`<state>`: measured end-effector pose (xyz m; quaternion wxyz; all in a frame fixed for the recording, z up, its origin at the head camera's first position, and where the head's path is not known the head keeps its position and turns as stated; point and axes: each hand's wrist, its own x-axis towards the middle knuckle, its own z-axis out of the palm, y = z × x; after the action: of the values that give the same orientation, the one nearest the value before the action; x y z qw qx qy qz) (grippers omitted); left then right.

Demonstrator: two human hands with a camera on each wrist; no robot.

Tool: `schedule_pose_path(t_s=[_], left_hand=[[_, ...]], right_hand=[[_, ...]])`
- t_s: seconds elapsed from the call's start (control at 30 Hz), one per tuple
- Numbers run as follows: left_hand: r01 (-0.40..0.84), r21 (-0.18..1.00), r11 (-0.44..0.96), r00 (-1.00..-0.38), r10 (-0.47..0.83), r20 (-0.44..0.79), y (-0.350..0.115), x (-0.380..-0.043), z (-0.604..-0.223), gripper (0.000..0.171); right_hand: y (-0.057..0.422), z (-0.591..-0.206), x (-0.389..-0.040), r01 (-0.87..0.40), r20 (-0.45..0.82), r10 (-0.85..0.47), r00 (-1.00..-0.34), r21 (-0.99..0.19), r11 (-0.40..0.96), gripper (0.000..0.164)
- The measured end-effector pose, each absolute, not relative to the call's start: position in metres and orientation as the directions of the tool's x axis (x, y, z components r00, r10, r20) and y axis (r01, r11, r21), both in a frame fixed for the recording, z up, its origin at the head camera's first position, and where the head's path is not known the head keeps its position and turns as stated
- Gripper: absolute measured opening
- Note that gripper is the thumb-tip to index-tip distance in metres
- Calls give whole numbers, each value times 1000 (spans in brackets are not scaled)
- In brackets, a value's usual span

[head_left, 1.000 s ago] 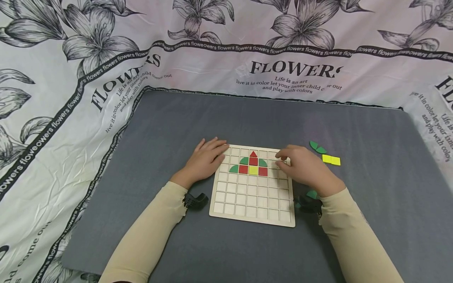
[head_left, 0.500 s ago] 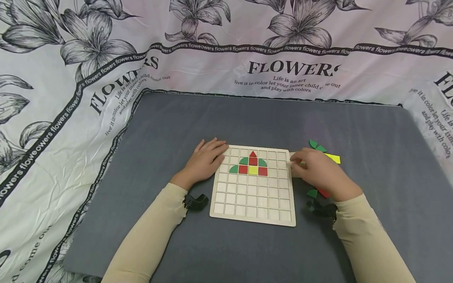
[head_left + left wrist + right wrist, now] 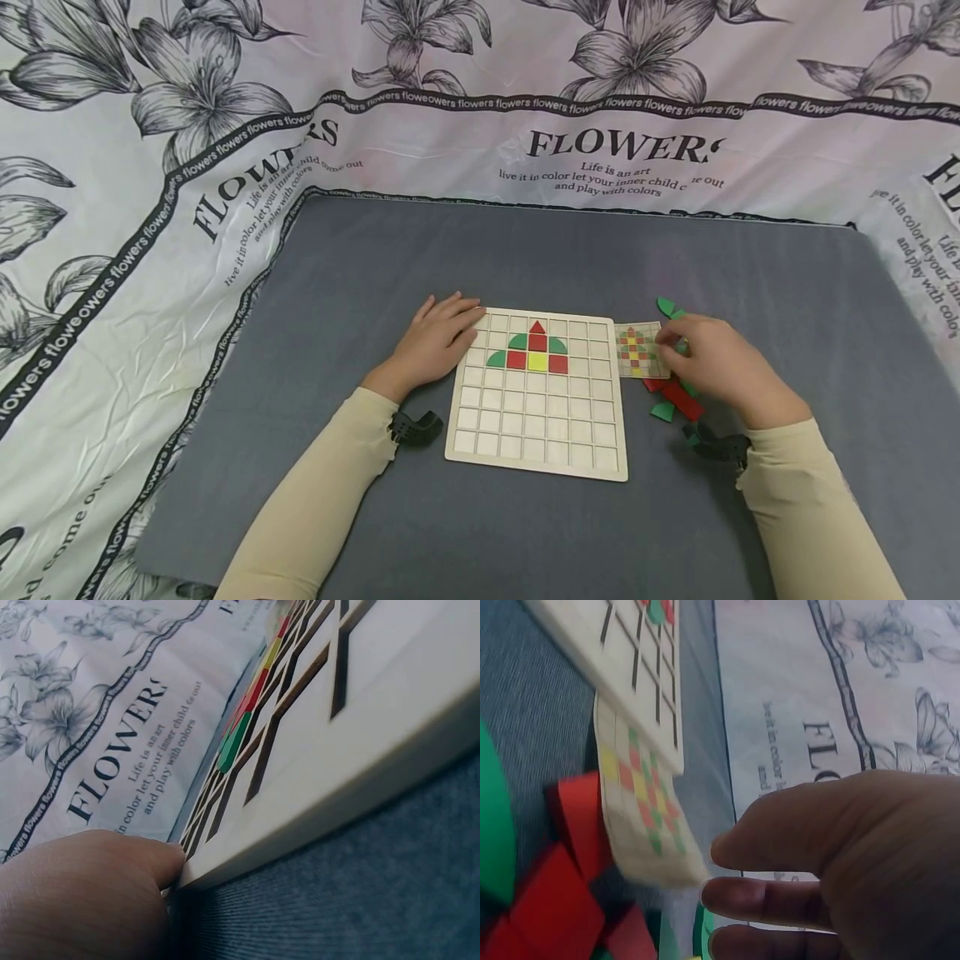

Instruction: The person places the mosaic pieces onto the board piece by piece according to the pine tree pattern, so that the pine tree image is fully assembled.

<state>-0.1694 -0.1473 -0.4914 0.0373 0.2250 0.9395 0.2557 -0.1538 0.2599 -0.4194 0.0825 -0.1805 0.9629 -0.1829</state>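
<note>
In the head view, the left hand [image 3: 431, 342] rests on the far left corner of the board [image 3: 532, 429], fingers fairly straight, pinching nothing. The right hand [image 3: 712, 367] has a narrow grip, thumb and fingertip at the right edge of a picture card [image 3: 636, 360] that sticks out past the board's right side. In the board's far rows sit a red triangle [image 3: 537, 327], green quarter-circles [image 3: 517, 341], red squares [image 3: 515, 359] and a yellow square [image 3: 537, 361]. Loose red pieces [image 3: 684, 402] lie on the desk [image 3: 450, 250] at the card's near side. The step in hand looks like drawing the card out; the next move seems to call for a steady left hand and a gentle pull that leaves the loose pieces undisturbed. Half a second ago the right hand covered most of the card; now it is farther right, and the printed pattern shows.

In the left wrist view, the left hand meets the board's rim; its fingertips are largely hidden.

In the right wrist view, the card's left end runs under the board and its right end reaches the fingertips; blur hides how firm the pinch is.
</note>
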Motion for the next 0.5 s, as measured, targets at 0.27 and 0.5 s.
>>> schedule_pose_path(t_s=[0.27,0.5], left_hand=[[413,496,764,-893,448,53,-149,-169,-493,47],[418,501,758,-892,448,65,-148,-170,-492,47]], right_hand=[[277,-422,-156,-252,-171,-331,-928,-369,895,25],[284,-428,-158,-261,-180,-343,-922,-367,893,29]])
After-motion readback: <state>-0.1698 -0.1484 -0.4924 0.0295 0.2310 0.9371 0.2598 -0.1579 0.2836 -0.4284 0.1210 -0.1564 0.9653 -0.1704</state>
